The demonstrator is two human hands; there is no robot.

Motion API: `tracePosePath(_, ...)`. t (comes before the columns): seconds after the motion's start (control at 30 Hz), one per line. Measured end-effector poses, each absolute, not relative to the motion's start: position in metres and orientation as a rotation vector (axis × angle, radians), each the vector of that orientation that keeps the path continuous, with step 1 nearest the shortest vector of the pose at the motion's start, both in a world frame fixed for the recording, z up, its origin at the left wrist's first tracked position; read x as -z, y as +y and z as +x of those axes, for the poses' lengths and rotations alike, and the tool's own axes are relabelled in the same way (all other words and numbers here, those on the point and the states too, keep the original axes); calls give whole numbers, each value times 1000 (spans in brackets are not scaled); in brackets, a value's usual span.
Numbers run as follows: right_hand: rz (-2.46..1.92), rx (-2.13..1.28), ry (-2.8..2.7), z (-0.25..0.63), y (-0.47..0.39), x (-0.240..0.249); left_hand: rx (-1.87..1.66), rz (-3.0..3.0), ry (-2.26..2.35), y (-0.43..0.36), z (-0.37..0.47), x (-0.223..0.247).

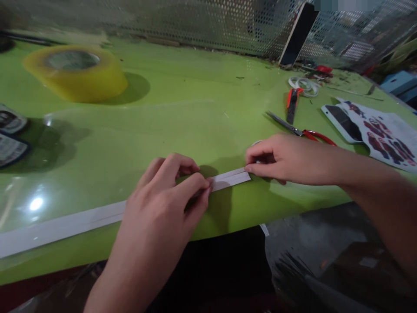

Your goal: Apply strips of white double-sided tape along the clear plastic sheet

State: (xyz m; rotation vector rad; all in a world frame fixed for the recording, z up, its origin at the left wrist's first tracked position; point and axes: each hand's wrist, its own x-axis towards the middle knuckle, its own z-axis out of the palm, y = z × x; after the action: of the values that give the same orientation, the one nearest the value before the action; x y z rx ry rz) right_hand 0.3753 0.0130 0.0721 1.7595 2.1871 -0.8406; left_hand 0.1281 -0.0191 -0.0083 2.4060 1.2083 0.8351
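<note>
At the left of the tabletop, we see a yellow roll of tape well behind a white strip, which lies slantwise near the front edge and seems to run on under our left hand. There, thumb and forefinger pinch the strip, with its short free end reaching out to their right. We judge the step in hand to be working at this end while the left fingers steady it; the next move calls for a firm left hold and fine control at the corner. Our right hand meets the strip there: its thumb and forefinger come together, pinching the upper corner as far as we can tell. Beyond, red-handled scissors lie near that hand, with a phone and a printed sheet farther right.
</note>
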Motion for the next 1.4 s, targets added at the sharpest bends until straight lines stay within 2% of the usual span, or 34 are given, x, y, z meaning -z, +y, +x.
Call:
tracePosePath(0.2, 1732, 768, 2294, 376, 11, -64, -679, 2540, 1342, -15, 153, -8)
tracePosePath(0.27, 1701, 741, 2339, 377, 11, -61, -620, 2572, 1231, -10, 167, -12)
tracePosePath(0.5, 1713, 752, 2334, 379, 10, -62, -798, 2321, 1107, 0, 178, 2)
tracePosePath(1.4, 1739, 765, 2298, 377, 12, -61, -862, 2306, 1074, -4, 174, 2)
